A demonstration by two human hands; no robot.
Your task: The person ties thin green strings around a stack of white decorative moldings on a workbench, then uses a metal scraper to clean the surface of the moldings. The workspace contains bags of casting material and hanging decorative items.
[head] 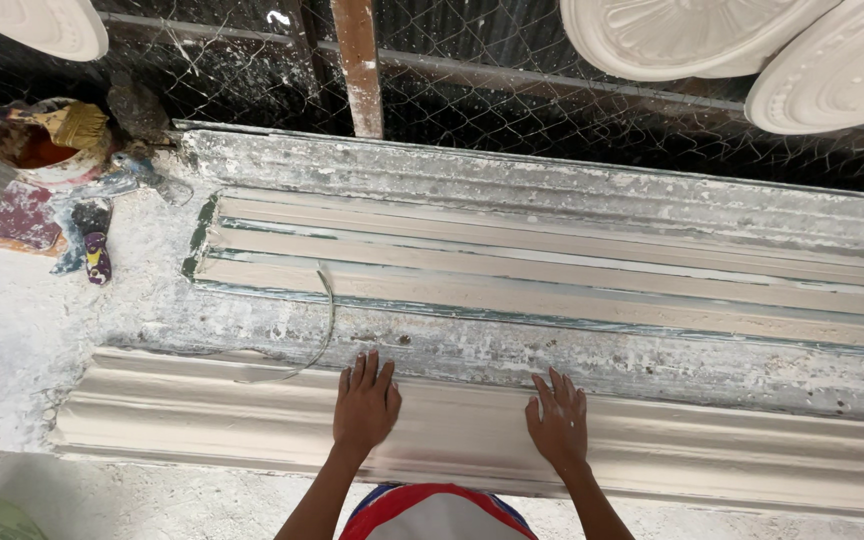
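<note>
A: In the head view, what are the 2 hands doing?

B: The person is pressing both down flat on the white cornice moulding (252,420) that is lying along the near edge of the bench. The left hand (365,405) is resting with fingers spread and holding nothing; the right hand (558,425) is doing the same a little further along, also empty.

A: And how far is the work looking?

B: The near moulding is sitting out of its form as a whole, shaped length, so its casting seems done. Just behind it, the long grooved mould (552,270) is lying open and crusted with plaster, apparently awaiting cleaning or another fill.

A: Anything else around?

B: A bent wire (327,320) is lying across the mould's edge. Far left, a brush (74,125) is standing in a tin (37,150), and 3 round white ceiling roses (687,35) are hanging at the top.
</note>
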